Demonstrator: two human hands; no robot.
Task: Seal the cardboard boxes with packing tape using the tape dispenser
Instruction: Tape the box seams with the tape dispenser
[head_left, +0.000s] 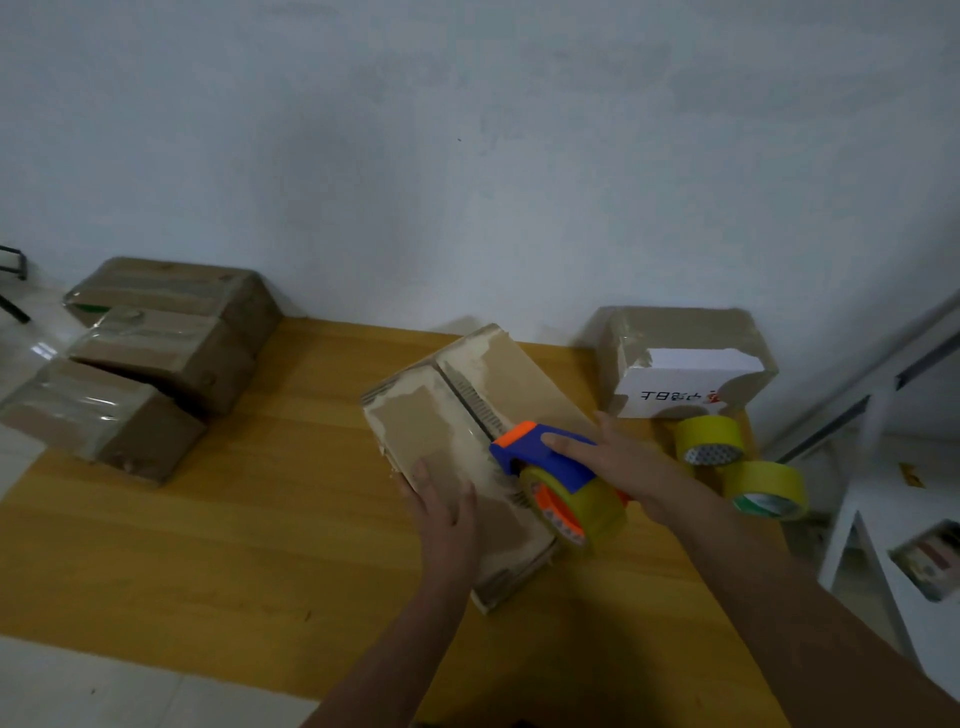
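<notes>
A worn cardboard box lies at an angle in the middle of the yellow wooden table, its top flaps meeting along a centre seam. My left hand presses flat on the box's near left part. My right hand holds the blue and orange tape dispenser, with the index finger stretched along its blue top. The dispenser carries a yellow tape roll and sits on the seam near the box's near end.
Three taped boxes are stacked at the table's far left. A box with a white label stands at the far right, with two spare yellow tape rolls in front of it. A white frame stands right of the table.
</notes>
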